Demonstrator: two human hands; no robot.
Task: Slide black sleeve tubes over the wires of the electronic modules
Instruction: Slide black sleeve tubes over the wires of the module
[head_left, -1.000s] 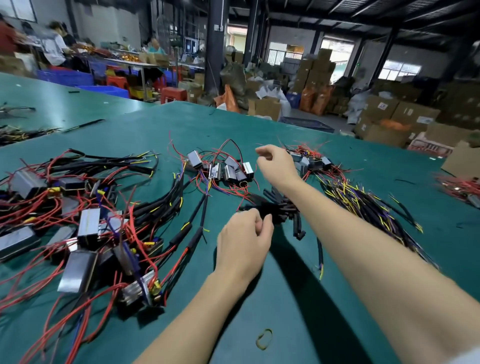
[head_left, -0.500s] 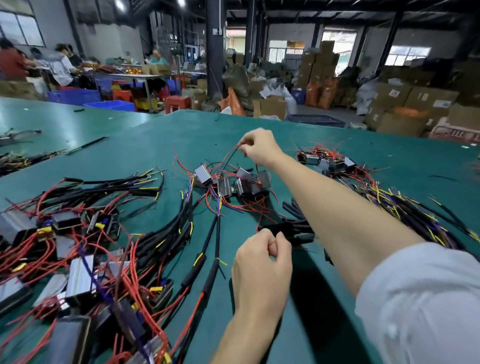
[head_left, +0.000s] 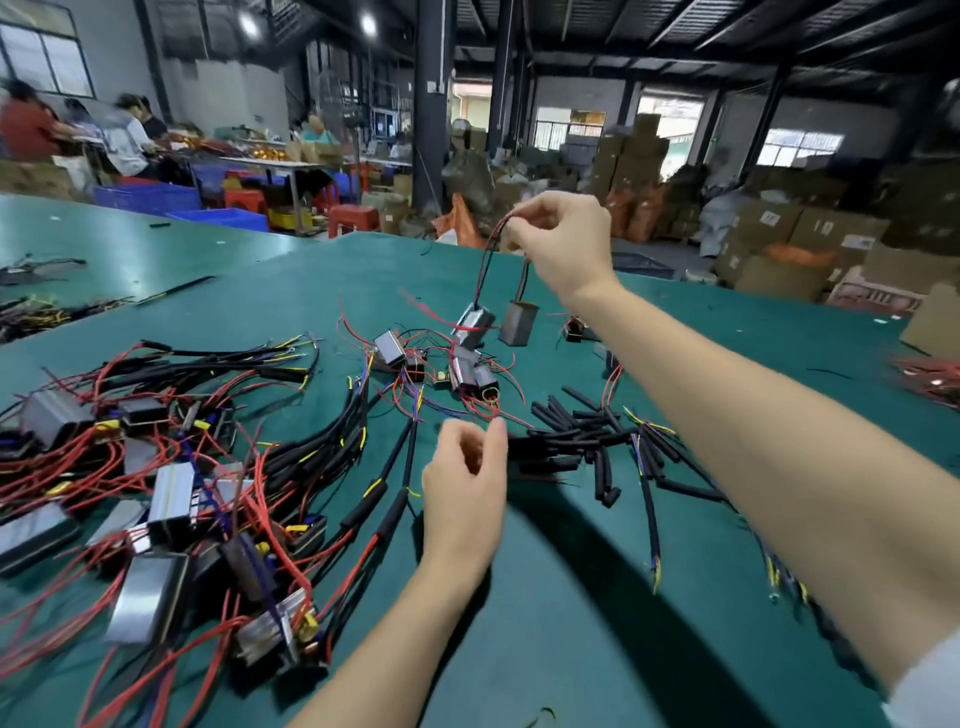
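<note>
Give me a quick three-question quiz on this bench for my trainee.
1. True or false: the right hand pinches wires with two modules hanging clear of the table.
2. What lies beside the left hand: A) loose black sleeve tubes, B) scissors, C) tape?
3. Fill in: the left hand holds ____.

Key: 1 true; 2 A; 3 nothing.

The right hand (head_left: 563, 244) is raised on an outstretched arm, its fingers pinched together. The left hand (head_left: 465, 491) is held low, fingers loosely curled.
</note>
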